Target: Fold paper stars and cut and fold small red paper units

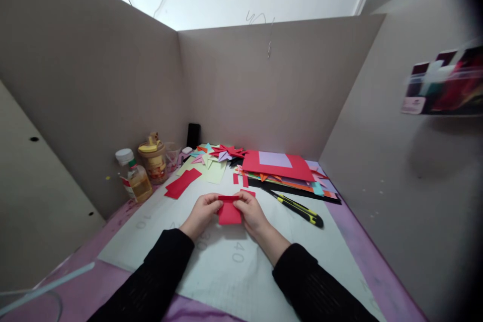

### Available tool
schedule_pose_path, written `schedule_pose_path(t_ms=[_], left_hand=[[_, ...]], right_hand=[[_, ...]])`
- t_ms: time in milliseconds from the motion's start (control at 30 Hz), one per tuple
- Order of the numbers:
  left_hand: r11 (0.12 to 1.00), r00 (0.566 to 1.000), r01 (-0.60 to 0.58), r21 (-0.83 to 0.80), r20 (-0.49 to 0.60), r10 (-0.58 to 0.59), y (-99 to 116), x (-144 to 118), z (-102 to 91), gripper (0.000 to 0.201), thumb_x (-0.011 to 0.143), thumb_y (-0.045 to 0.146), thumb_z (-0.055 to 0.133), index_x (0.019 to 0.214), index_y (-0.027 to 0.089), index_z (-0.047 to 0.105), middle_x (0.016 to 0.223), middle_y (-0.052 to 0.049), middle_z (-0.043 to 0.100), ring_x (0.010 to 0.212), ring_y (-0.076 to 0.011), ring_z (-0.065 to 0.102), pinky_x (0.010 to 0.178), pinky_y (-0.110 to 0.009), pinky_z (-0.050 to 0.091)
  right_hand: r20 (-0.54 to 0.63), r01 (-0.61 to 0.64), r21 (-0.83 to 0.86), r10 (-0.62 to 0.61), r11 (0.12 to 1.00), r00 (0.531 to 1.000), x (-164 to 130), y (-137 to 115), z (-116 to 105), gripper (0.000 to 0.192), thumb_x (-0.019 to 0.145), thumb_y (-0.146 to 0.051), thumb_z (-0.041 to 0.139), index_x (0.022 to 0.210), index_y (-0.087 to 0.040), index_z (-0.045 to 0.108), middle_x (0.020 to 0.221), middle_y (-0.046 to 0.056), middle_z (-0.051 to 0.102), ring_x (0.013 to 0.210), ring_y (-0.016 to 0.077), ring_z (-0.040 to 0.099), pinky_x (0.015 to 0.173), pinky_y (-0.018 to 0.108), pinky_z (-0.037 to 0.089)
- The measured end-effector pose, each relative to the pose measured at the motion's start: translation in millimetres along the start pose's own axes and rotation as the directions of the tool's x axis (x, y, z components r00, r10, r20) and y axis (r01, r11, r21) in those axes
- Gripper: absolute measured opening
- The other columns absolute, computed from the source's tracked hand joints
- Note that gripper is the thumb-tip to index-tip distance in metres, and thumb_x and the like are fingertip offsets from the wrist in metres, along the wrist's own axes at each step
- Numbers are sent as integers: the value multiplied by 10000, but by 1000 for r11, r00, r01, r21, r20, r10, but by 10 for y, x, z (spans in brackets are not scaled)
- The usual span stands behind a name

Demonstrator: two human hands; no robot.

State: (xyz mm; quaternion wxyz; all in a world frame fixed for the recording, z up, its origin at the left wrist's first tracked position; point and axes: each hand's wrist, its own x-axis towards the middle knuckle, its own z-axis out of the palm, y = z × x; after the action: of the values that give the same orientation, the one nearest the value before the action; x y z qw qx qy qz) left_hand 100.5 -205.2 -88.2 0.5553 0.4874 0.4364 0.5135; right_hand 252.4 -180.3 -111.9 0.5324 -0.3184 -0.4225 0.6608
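Note:
A small red piece of paper (230,215) is held up between both hands over the white sheet on the table. Its top edge is folded over in a narrow strip. My left hand (203,213) pinches the paper at its left side, thumb on the near face. On the opposite side my right hand (253,211) pinches it the same way. The fingers behind the paper are hidden. Just beyond my right hand, another bit of red paper (248,193) lies on the sheet. Red paper strips (183,184) rest farther off to the left.
To the right lies a yellow-and-black utility knife (298,209). Behind it is a stack of coloured paper topped by a red sheet (251,163), beside folded paper stars (228,152). A bottle (139,183), a lidded cup (154,163) and a black phone (193,135) stand at left. Grey partitions (256,85) enclose the table.

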Motion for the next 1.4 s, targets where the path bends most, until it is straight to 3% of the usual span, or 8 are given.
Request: schedule_pose_path(t_ms=[133,433,600,767,867,1033,1233,1400], left_hand=[[995,997,19,-98,-71,-26,26,-3,26,167,613,201,647,767,136,656,544,43,559,479,-78,440,501,-198,332],[992,998,46,-117,-47,-52,31,-40,15,147,602,221,603,722,142,631,506,42,524,450,-77,412,468,-201,290],[997,999,-19,-74,-27,17,16,-46,-3,227,688,354,597,701,129,627,569,-5,571,518,-114,485,499,-226,344],[1000,1000,-4,14,13,4,38,-57,23,311,617,353,762,756,133,592,665,-18,631,583,-122,550,582,-231,402],[999,1000,-20,41,20,19,53,-53,11,353,652,376,740,845,159,537,578,39,569,504,-93,502,528,-203,357],[986,995,-93,138,44,88,25,-45,-13,297,746,370,638,883,198,439,510,100,459,435,-72,404,474,-182,281],[893,973,-229,388,123,196,-39,-64,-7,157,808,295,552,911,190,497,557,58,544,507,-106,458,524,-205,320],[819,966,-259,512,120,230,-35,-58,10,180,818,320,516,771,174,611,665,-4,617,626,-149,524,604,-232,373]], right_hand=[[-16,-13,2,13,1000,1000,-26,-58,41,143,556,-217,606,697,-197,604,576,-32,564,514,120,475,493,226,355],[64,-15,107,8,994,998,-103,-161,47,128,534,-236,564,643,-185,608,510,-26,497,473,117,438,457,231,346],[96,141,-142,-128,980,987,-125,-193,7,192,669,-376,613,625,-191,594,525,-18,514,484,125,465,474,249,376],[166,298,-432,-250,851,954,-150,-158,-38,91,690,-279,642,671,-194,617,592,-3,603,528,130,513,523,253,395],[183,363,-538,-315,760,931,-165,-133,-58,54,724,-248,601,718,-200,625,614,-2,618,545,137,532,545,258,404],[191,364,-627,-317,689,929,-159,-105,-81,83,754,-216,546,827,-211,584,555,-45,563,505,128,507,541,246,388],[317,442,-807,-344,391,884,-129,-103,-17,150,788,-187,488,644,-207,522,609,-16,533,603,142,494,585,247,339],[423,500,-828,-303,253,854,-109,-112,5,157,809,-160,452,672,-206,512,664,7,545,662,159,478,620,254,327]])
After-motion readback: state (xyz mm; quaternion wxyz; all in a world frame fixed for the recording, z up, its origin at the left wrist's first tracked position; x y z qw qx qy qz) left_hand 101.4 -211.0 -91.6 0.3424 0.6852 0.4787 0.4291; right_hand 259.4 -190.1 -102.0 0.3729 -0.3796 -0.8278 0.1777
